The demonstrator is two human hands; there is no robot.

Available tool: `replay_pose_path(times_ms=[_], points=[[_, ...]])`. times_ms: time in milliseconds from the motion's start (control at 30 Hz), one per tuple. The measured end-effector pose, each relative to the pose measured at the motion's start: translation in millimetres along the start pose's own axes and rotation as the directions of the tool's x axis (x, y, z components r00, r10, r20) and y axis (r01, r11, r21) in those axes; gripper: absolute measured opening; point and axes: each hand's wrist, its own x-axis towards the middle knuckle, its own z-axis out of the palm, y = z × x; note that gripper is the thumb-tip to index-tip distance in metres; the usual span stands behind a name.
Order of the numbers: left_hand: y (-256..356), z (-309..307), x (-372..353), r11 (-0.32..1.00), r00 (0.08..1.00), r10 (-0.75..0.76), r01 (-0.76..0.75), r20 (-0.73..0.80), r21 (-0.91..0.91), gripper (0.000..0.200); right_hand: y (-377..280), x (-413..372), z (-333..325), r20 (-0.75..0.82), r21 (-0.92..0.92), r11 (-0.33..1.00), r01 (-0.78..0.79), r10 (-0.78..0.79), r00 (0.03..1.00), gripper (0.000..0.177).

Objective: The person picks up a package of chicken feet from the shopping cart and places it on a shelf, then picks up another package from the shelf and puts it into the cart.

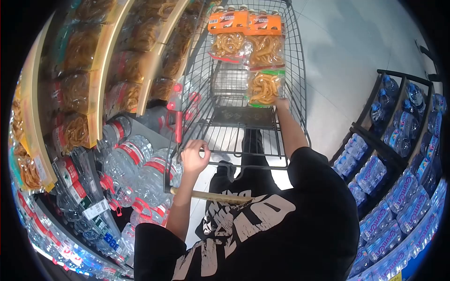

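Observation:
A wire shopping cart (300,70) stands in front of me. Inside, at its near right, lies a clear bag of twisted fried-dough snacks (265,88) with green edges. My right hand (282,104) is closed at that bag's lower right corner; its fingers are partly hidden. Two more bags of twisted snacks, a left one (228,45) and a right one (265,52), lie farther forward. Beyond them are two orange Nescafe packs of bottles (228,21). Over the cart's near left rim hovers my left hand (194,157), fingers loosely curled and thumb apart, with nothing seen in it.
To the left, tiered shelves hold bagged snacks (77,91), with large water bottles (126,161) below. A wooden bar (211,195) crosses near my body. Racks of blue-wrapped bottled water (401,189) stand on the right. Pale floor (337,56) runs between cart and racks.

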Motion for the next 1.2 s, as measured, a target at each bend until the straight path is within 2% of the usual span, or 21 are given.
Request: replay_pose_path(times_ms=[100,167,233,300,333,367,433,500,533,567,600,700,767,833,900,967,1033,1067,1100,1167,1200], points=[[1.4,-0.9,-0.2,1.000,1.000,0.005,-0.005,-0.019,0.006,0.006,2.8,9.1,-0.1,-0.008,0.011,0.998,0.067,-0.067,0.998,0.060],[-1.4,-0.2,-2.1,1.000,0.998,0.012,-0.012,-0.059,0.002,0.007,3.3,16.6,0.2,0.230,0.209,0.977,0.040,-0.088,0.969,0.047],[-2.9,1.0,-1.3,0.999,0.998,0.042,-0.043,-0.046,-0.022,0.006,-9.6,7.7,-3.2,0.211,0.275,0.953,0.127,-0.188,0.959,0.037],[-5.6,2.8,-2.0,0.998,0.995,0.054,-0.057,-0.081,-0.029,0.008,-26.1,4.4,-7.0,0.155,0.161,0.984,0.083,-0.108,0.982,0.034],[-6.1,3.4,-2.2,0.999,0.997,0.046,-0.047,-0.062,-0.022,0.009,-36.9,-4.3,-16.0,0.259,0.266,0.963,0.036,-0.108,0.960,0.036],[-6.1,3.1,-2.3,0.999,0.998,0.039,-0.040,-0.048,-0.016,0.011,-47.4,-16.2,-22.4,0.256,0.271,0.960,0.076,-0.148,0.955,0.036],[-7.4,2.8,-2.8,0.999,0.998,0.037,-0.038,-0.046,-0.029,0.015,-66.2,-35.4,-32.0,0.273,0.561,0.827,0.030,-0.219,0.937,0.036],[-9.4,3.0,-3.6,0.999,0.998,0.034,-0.035,-0.052,-0.022,0.019,-67.8,-35.7,-35.6,0.394,0.747,0.661,-0.066,-0.361,0.845,0.034],[-9.2,2.6,-3.5,0.998,0.999,-0.028,0.029,0.015,-0.057,0.024,-84.4,-84.6,-64.3,0.420,0.662,0.749,0.022,-0.395,0.817,0.041],[-14.8,8.1,-3.0,0.999,0.999,0.018,-0.020,-0.041,-0.040,0.028,-82.6,-86.4,-68.3,0.280,0.528,0.845,0.082,-0.265,0.923,0.037],[-14.8,7.5,-3.1,0.998,0.999,0.025,-0.028,-0.042,-0.064,0.030,-86.3,-104.3,-82.6,0.266,0.442,0.884,0.155,-0.294,0.918,0.036],[-21.1,5.4,-3.8,0.989,0.994,0.041,-0.055,-0.097,-0.139,0.031,-92.2,-145.6,-105.0,0.247,0.349,0.923,0.165,-0.260,0.933,0.029],[-22.6,15.0,-2.4,0.979,0.990,0.068,-0.090,-0.124,-0.185,0.030,-89.6,-138.0,-112.8,0.330,0.322,0.924,0.206,-0.314,0.891,0.023],[-28.0,14.4,-1.6,0.927,0.898,0.190,-0.297,-0.396,-0.229,0.023,-100.6,-165.8,-131.0,0.354,0.363,0.906,0.219,-0.351,0.867,0.023],[-30.4,6.6,-2.0,0.908,0.900,0.165,-0.299,-0.404,-0.294,0.016,-104.2,-204.0,-148.7,0.384,0.493,0.850,0.186,-0.404,0.830,0.033],[-44.5,1.9,1.3,0.797,0.825,0.153,-0.428,-0.544,-0.426,0.014,-121.1,-283.0,-167.1,0.352,0.488,0.840,0.237,-0.438,0.827,0.033],[-56.5,-10.3,2.8,0.738,0.839,0.155,-0.449,-0.522,-0.503,0.013,-128.6,-344.4,-169.3,0.355,0.626,0.730,0.274,-0.580,0.733,0.030],[-54.6,-31.2,-6.9,0.528,0.926,0.074,-0.350,-0.369,-0.774,0.017,-127.9,-363.6,-163.9,0.298,0.710,0.639,0.295,-0.653,0.697,0.028],[-53.9,-53.7,-17.5,0.261,0.982,0.040,-0.190,-0.186,-0.946,0.021,-127.3,-390.1,-159.4,0.312,0.707,0.648,0.283,-0.645,0.697,0.028],[-47.9,-106.3,-44.1,0.224,0.978,0.089,-0.203,-0.187,-0.953,0.036,-129.9,-450.9,-154.1,0.285,0.836,0.447,0.320,-0.850,0.444,0.024],[-45.7,-127.4,-58.8,0.204,0.972,0.103,-0.227,-0.210,-0.952,0.042,-128.3,-480.1,-150.7,0.300,0.834,0.461,0.303,-0.840,0.452,0.024]])
